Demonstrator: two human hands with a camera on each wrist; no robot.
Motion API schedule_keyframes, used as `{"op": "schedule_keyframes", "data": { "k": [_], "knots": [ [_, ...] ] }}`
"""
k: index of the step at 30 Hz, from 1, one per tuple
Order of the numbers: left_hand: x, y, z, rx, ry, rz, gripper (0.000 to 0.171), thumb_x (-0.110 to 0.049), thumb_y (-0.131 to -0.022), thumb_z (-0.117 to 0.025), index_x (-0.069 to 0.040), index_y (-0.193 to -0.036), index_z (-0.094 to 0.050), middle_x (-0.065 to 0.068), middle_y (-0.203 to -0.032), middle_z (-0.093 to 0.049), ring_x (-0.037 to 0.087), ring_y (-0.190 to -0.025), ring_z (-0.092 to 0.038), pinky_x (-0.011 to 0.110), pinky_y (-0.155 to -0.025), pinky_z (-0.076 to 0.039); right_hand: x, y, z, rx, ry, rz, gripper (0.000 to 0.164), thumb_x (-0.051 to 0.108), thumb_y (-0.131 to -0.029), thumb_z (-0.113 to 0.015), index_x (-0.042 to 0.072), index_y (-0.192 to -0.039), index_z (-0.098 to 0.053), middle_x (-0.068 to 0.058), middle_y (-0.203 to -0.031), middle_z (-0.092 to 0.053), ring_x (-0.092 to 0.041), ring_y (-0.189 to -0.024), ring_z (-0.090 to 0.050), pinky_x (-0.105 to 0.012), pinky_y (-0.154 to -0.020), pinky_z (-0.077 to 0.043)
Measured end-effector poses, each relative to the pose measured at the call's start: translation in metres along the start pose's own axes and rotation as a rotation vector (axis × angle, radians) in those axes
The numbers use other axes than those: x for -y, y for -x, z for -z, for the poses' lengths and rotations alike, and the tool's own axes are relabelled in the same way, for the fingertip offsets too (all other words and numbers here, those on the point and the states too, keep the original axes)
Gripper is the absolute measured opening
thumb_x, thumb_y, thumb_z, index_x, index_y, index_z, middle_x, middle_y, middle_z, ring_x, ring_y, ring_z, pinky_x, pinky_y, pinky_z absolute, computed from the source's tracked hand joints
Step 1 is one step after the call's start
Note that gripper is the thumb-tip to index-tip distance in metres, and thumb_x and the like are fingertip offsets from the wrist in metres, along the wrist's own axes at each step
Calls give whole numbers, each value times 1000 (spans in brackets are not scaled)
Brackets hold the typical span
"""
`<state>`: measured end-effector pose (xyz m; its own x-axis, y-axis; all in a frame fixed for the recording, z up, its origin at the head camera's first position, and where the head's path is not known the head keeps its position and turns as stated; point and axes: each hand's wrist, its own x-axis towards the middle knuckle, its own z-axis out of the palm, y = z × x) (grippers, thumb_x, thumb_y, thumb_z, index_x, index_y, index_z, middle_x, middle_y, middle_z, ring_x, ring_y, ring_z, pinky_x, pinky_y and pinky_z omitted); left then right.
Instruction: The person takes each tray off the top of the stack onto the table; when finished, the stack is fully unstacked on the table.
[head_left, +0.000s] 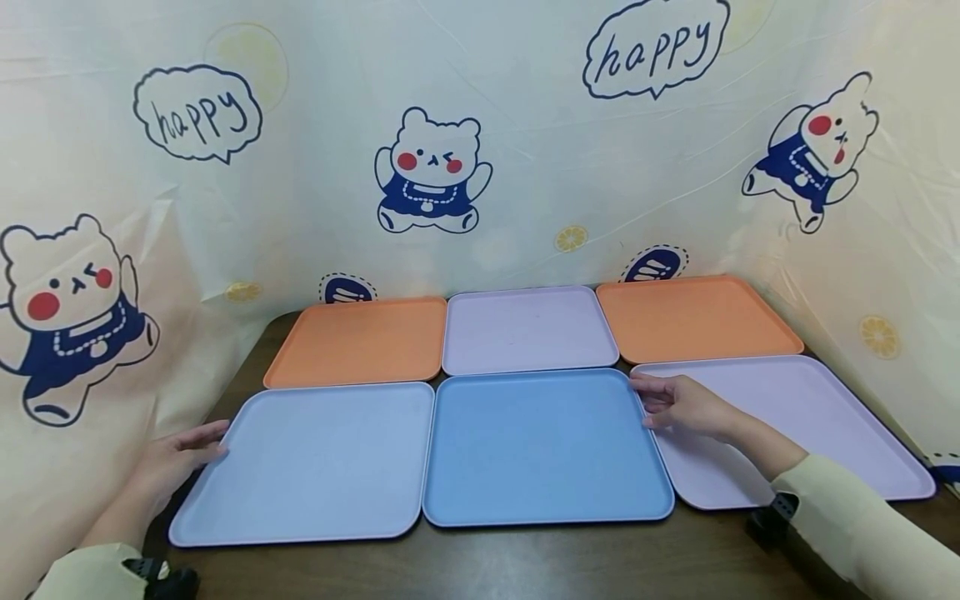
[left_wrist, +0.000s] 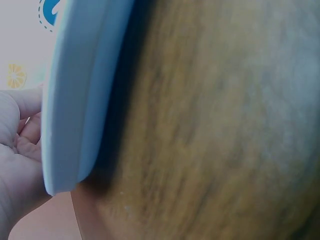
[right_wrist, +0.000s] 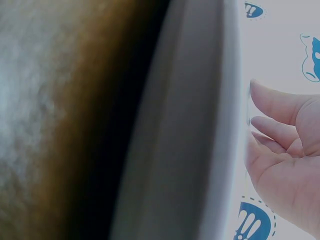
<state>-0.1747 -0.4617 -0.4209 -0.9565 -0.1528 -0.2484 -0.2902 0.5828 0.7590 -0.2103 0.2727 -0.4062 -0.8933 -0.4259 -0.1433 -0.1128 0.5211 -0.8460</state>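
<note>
On the dark wooden bench (head_left: 525,558), six trays lie edge to edge in two rows. Front row: a pale blue tray (head_left: 315,462), a mid-blue tray (head_left: 543,450) and a lilac tray (head_left: 795,425) (partly covered by the right forearm). Back row: an orange tray (head_left: 360,340), a second lilac tray (head_left: 528,329) and another orange tray (head_left: 693,317). Left hand (head_left: 176,462), fingers relaxed, touches the pale blue tray's left edge. Right hand (head_left: 678,402), fingers extended, rests at the mid-blue tray's right edge. A cartoon-bear curtain (head_left: 431,171) hangs behind.
</note>
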Motion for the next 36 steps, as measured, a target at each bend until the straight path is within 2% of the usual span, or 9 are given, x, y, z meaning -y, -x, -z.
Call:
{"op": "schedule_keyframes", "data": {
  "k": [8,12,15,17,20,27,31,33,36],
  "knots": [
    [1,1,0,-10,-31,-12,72,-31,-93,-67,9,-144,-35,33,-144,-36,49,-129,-35,58,-96,-39,1,-1,-1,4,-7,8,67,-1,-85,-71,-11,-142,-38,-31,-150,-26,-43,-124,-49,-39,-93,-48],
    [-1,3,0,-21,-81,-50,72,-33,-93,-66,9,-143,-37,32,-142,-39,48,-127,-39,44,-90,-47,3,0,-2,1,-2,8,67,0,-85,-71,-11,-142,-38,-31,-150,-27,-43,-124,-49,-38,-93,-48],
    [-3,4,0,-32,-98,-71,71,-34,-94,-65,9,-143,-37,33,-143,-38,49,-127,-38,47,-91,-47,4,1,-2,-2,1,9,67,2,-86,-71,-11,-143,-37,-31,-150,-28,-43,-124,-49,-39,-93,-48],
    [-5,4,-1,-44,-98,-83,69,-31,-95,-64,10,-143,-37,34,-143,-36,50,-127,-37,56,-94,-42,5,1,-1,-2,3,14,68,3,-86,-71,-11,-143,-37,-31,-149,-29,-43,-124,-48,-39,-93,-48],
    [-12,5,-4,-70,-109,-93,65,-26,-95,-63,11,-143,-37,35,-143,-36,52,-127,-36,63,-94,-38,5,2,0,-13,-1,7,68,3,-86,-72,-12,-142,-37,-31,-148,-31,-43,-125,-48,-38,-94,-47],
    [-45,7,-17,-130,-145,-71,68,-31,-94,-65,4,-146,-38,33,-142,-39,51,-128,-37,63,-93,-38,10,4,4,-39,30,1,67,3,-89,-68,-11,-144,-34,-31,-144,-38,-41,-124,-50,-37,-93,-49],
    [-69,6,-32,-119,-142,-172,70,-34,-92,-67,2,-145,-40,33,-141,-40,51,-128,-37,63,-94,-37,15,5,6,-55,56,19,64,4,-91,-66,-9,-145,-35,-29,-144,-40,-42,-128,-45,-41,-93,-48],
    [-83,5,-43,-112,-150,-252,69,-33,-92,-69,2,-144,-41,33,-141,-41,50,-127,-39,62,-94,-39,17,3,7,-68,68,40,63,4,-91,-66,-8,-145,-36,-28,-145,-39,-43,-129,-43,-43,-93,-48],
    [-108,5,-62,-85,-143,-315,68,-29,-90,-71,0,-145,-42,30,-143,-41,48,-127,-40,61,-96,-40,23,-1,7,-99,85,93,61,3,-91,-66,-7,-144,-38,-27,-145,-39,-44,-131,-41,-45,-93,-47]
  ]
}}
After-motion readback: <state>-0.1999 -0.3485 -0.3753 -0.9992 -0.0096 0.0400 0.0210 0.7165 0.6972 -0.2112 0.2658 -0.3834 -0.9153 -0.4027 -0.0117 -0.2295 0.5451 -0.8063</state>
